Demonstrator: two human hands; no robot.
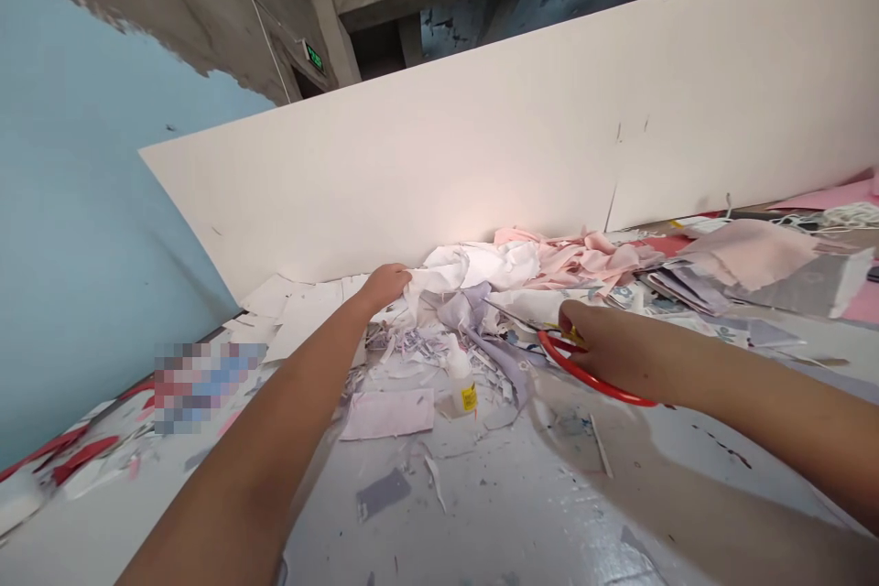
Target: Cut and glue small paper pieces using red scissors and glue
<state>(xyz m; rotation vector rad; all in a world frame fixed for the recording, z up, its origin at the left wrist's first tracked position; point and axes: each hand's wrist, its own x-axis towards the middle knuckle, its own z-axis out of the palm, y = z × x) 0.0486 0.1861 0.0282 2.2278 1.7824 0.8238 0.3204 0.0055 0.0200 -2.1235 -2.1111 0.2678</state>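
Observation:
Reaching to the back of the table, my left hand (pixel 385 286) is closed at the edge of a crumpled white cloth (pixel 481 264); its fingertips are partly hidden. In my right hand (pixel 596 341) is a pair of scissors (pixel 583 375) with red handles. Their blades point left, over the heap of scraps. A lilac cloth strip (pixel 504 362) lies crumpled below the blade tips. Between my hands a small white glue bottle (pixel 459 380) with a yellow label stands upright. A pale pink rectangular piece (pixel 388 414) lies flat beside it.
Behind the heap rises a white panel (pixel 412 174). Pink cloth (pixel 577 258) is piled at its foot. Folded fabric pieces (pixel 748 256) lie at right, and white sheets (pixel 306 316) at left. Thin shreds (pixel 412 348) and a grey scrap (pixel 383 494) are scattered on the tabletop (pixel 494 513).

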